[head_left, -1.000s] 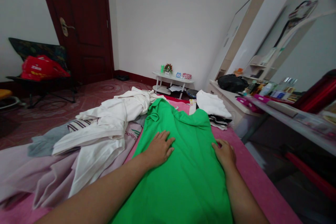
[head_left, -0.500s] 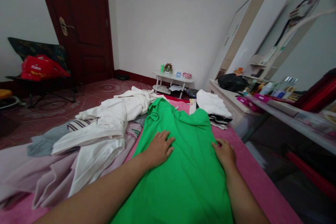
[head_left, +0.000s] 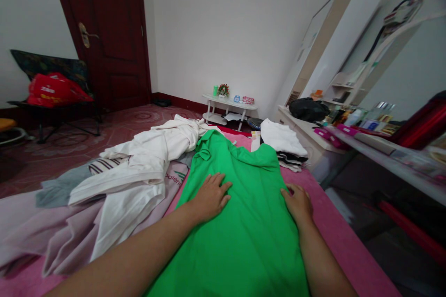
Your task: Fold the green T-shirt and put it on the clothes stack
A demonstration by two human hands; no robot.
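A green shirt (head_left: 249, 232) lies spread out before me, its neckline at the far end and a bunched sleeve at its far left corner. My left hand (head_left: 212, 197) rests flat on the shirt's left half, fingers spread. At the shirt's right edge is my right hand (head_left: 298, 202), its fingers loosely bent and touching the cloth; part of them is hidden behind the hand. Neither hand is visibly gripping fabric.
A pink cover (head_left: 334, 227) lies underneath. To the left is a heap of white clothes (head_left: 149, 153) over mauve cloth (head_left: 73, 232). A folded white stack (head_left: 284, 137) sits at the far right. A dressing table (head_left: 299, 123) with bottles borders the right side.
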